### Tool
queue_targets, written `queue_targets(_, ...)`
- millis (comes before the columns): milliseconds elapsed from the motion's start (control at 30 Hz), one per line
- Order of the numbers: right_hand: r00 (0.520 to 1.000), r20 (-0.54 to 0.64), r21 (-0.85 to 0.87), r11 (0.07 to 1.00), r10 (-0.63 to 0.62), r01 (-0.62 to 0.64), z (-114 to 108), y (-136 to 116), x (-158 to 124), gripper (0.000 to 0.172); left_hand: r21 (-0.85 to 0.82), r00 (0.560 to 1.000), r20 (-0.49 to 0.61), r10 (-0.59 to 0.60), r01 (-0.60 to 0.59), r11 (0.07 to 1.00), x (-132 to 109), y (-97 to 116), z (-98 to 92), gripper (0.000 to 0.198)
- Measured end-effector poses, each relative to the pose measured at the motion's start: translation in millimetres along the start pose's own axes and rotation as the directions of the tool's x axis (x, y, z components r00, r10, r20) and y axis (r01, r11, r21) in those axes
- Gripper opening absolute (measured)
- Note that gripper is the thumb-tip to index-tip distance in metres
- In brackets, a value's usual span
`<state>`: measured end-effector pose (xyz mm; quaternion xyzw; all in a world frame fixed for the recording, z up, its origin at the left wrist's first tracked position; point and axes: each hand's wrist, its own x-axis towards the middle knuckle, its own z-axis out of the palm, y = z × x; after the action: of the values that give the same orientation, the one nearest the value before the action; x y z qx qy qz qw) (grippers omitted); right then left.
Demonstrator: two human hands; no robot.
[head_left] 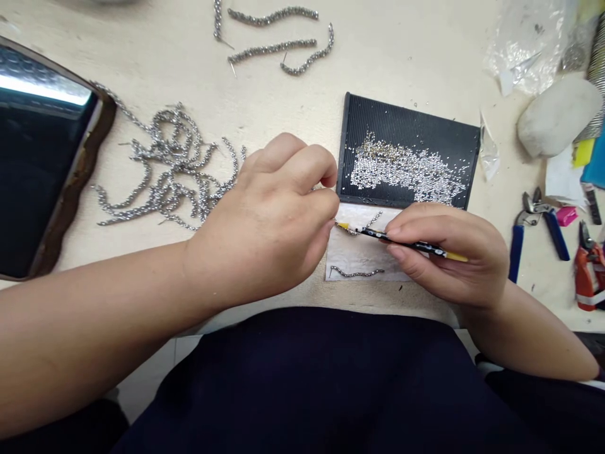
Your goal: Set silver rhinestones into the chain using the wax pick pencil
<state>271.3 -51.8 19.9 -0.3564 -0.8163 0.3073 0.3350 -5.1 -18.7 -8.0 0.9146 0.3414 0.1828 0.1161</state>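
Note:
My left hand (283, 211) is closed in a pinch, with a silver studded strand (350, 232) coming out from its fingertips. The end inside the fingers is hidden. Between the thumb and fingers of my right hand (449, 249) is a slim black patterned pencil (378, 234) with a yellow tip, which points left and meets the strand near my left fingertips. Below them, a second short strand (358, 273) lies on a white sheet (340, 255). Just above, a black ribbed tray (401, 116) holds many small shiny stones (401, 170).
A tangled heap of silver strands (174, 164) lies left, beside a dark-screened device (38, 157). Several strands (274, 49) lie at the back. To the right are blue-handled pliers (558, 233), red-handled pliers (587, 271), a whitish lump (560, 116) and a clear plastic bag (527, 47).

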Motion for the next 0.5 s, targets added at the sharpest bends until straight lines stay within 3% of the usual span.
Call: queue_targets(500,1.0,0.024,0.015,1.0,-0.001,0.001,0.8,-1.5,1.8,0.026,0.016,1.0,-0.01,0.02,-0.02,1.0,1.3,-0.3,2.5,0.026)
